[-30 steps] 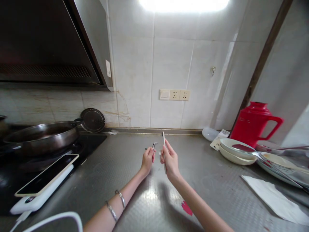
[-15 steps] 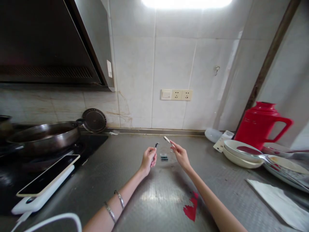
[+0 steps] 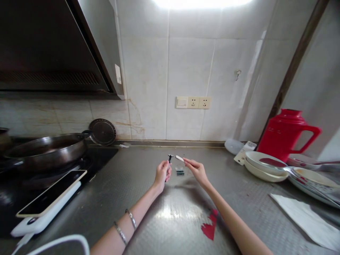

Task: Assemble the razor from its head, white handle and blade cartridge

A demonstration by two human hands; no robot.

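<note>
My left hand (image 3: pixel 162 175) is closed around the handle of a small black razor (image 3: pixel 170 159), its T-shaped head pointing up. Facing it, my right hand (image 3: pixel 197 171) pinches a slim white stick-like piece (image 3: pixel 179 158) that looks like a small brush; its exact kind is too small to tell. The tip of the white piece is close to the razor head, with a narrow gap between them. Between and just beyond my hands, dark blade cartridges (image 3: pixel 180 173) lie on the metal counter (image 3: pixel 148 163), apparently with clear plastic packaging.
A torn red scrap (image 3: pixel 209 227) lies between my forearms. To the left are a pan (image 3: pixel 50 150) on the stove and a phone (image 3: pixel 53 194) on a white power bank. Stacked bowls (image 3: pixel 265 171), a red thermos jug (image 3: pixel 281 134) and a white tissue (image 3: pixel 305 219) occupy the right.
The razor has turned so its head shows more plainly as a T. My right hand has brought the white piece left and slightly down, tilting it flatter.
</note>
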